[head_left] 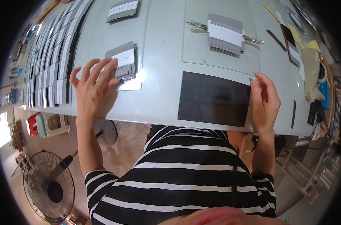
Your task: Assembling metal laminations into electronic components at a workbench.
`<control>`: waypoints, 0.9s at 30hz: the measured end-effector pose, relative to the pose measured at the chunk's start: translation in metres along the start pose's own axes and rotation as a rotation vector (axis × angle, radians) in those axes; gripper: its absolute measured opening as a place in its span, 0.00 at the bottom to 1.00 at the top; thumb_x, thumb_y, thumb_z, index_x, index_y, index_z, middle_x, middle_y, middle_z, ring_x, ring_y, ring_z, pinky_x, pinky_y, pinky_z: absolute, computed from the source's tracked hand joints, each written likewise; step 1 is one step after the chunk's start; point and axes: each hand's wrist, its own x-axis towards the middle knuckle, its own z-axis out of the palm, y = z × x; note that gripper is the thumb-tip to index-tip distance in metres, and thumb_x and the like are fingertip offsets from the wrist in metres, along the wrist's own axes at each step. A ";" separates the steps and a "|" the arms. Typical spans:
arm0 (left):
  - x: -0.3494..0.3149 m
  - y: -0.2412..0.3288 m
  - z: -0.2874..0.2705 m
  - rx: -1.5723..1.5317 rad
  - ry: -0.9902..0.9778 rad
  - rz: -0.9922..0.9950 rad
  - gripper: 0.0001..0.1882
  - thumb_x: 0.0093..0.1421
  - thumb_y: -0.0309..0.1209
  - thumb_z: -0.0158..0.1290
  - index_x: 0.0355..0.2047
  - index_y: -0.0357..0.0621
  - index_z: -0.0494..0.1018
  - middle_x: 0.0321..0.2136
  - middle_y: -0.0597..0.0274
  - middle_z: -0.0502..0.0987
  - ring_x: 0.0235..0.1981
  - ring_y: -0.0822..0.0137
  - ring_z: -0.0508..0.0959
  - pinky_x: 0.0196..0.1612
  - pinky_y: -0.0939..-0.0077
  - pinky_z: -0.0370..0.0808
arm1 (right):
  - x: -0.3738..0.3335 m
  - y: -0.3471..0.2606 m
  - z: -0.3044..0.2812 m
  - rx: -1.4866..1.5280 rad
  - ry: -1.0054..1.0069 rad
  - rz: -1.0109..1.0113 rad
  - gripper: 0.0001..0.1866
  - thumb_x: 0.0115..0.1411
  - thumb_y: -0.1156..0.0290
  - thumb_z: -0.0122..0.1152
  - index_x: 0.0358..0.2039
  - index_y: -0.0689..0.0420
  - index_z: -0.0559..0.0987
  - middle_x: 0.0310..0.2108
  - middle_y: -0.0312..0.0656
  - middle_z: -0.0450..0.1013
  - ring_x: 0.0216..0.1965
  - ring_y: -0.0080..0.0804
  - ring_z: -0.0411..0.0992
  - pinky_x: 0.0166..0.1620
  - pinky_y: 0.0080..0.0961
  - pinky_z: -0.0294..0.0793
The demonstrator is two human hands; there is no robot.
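Here's the stack [126,59] at my left hand's [92,83] one o'clock, long axis looking roughly twelve-to-six, that loosely spread hand nearer, contact unclear, while my right hand [267,100] half-curls, grip unclear, mat [214,99] at nine.

The shirt [178,172] is showing white stripes on black — the rectangular mat [214,99] is showing plain charcoal. The wire-tipped bundle [225,33] and the flat stack [126,58] are displaying grey stripes beside white bands. The tabletop [161,75] is gleaming pale grey-green.
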 end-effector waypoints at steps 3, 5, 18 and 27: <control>0.002 -0.001 -0.009 0.012 0.018 0.011 0.26 0.58 0.51 0.58 0.55 0.60 0.76 0.53 0.72 0.77 0.56 0.65 0.72 0.62 0.58 0.54 | 0.028 0.000 -0.009 -0.176 -0.029 -0.313 0.06 0.61 0.78 0.62 0.39 0.59 0.81 0.29 0.38 0.73 0.22 0.24 0.67 0.28 0.19 0.67; 0.020 0.008 -0.014 -0.032 0.086 0.062 0.24 0.55 0.41 0.64 0.54 0.61 0.77 0.49 0.73 0.77 0.53 0.67 0.73 0.60 0.59 0.56 | 0.048 0.001 -0.012 -0.245 -0.021 -0.343 0.05 0.59 0.78 0.63 0.36 0.59 0.80 0.31 0.40 0.73 0.27 0.34 0.71 0.31 0.27 0.72; 0.158 0.080 0.020 -0.269 0.381 0.388 0.10 0.51 0.28 0.65 0.34 0.52 0.79 0.34 0.73 0.76 0.42 0.69 0.74 0.54 0.56 0.62 | 0.099 0.022 0.007 -0.677 -0.001 -0.816 0.04 0.50 0.79 0.61 0.28 0.60 0.76 0.31 0.39 0.68 0.36 0.36 0.69 0.37 0.32 0.70; 0.174 0.090 0.036 -0.235 0.417 0.393 0.06 0.51 0.27 0.63 0.30 0.51 0.78 0.32 0.73 0.75 0.40 0.70 0.74 0.52 0.58 0.62 | 0.095 0.030 0.002 -0.675 -0.041 -0.823 0.05 0.52 0.79 0.60 0.31 0.59 0.78 0.33 0.38 0.72 0.38 0.35 0.70 0.39 0.30 0.70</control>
